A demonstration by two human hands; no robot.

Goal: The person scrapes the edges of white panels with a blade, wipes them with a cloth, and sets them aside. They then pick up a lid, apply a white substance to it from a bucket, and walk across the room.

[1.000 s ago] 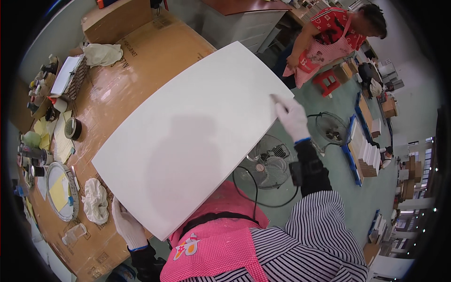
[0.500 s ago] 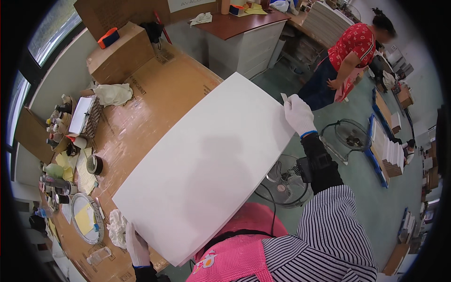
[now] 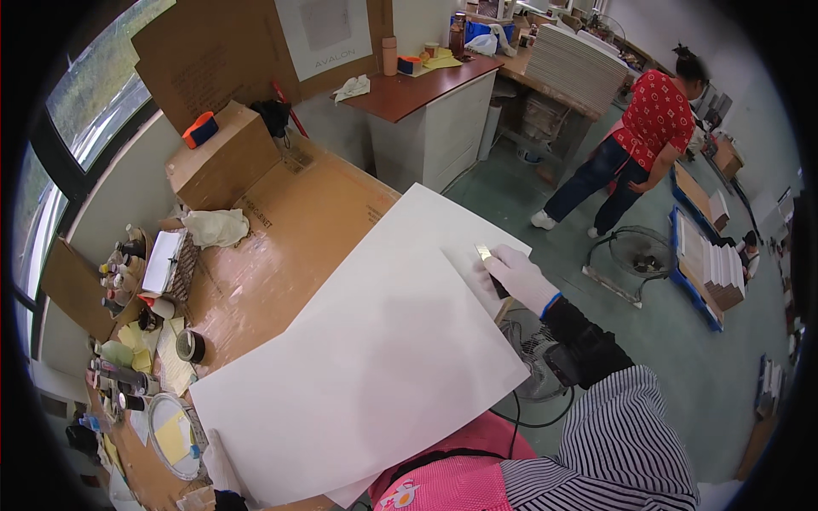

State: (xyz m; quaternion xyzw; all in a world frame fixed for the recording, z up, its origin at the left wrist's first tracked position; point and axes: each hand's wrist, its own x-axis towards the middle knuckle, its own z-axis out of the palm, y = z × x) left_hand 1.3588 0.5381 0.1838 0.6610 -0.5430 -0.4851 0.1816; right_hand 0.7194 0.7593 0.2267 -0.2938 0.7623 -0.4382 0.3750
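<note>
A large white board lies slantwise in front of me, on top of another white board that shows past its upper right edge. At its lower left corner my left hand, in a white glove, grips the edge; most of its fingers are hidden. My right hand, gloved too, hovers over the right part of the boards. It is closed around a scraper-like tool with a flat metal blade and a dark handle. The blade points up and left.
Jars and bottles, a round tray and a dark open tin stand along the table's left side. A cardboard box is behind. Floor fans and a co-worker are to the right.
The top board has shifted and turned, uncovering another board at its upper right. My right hand has come left and down from the board's edge, with the tool now more visible.
</note>
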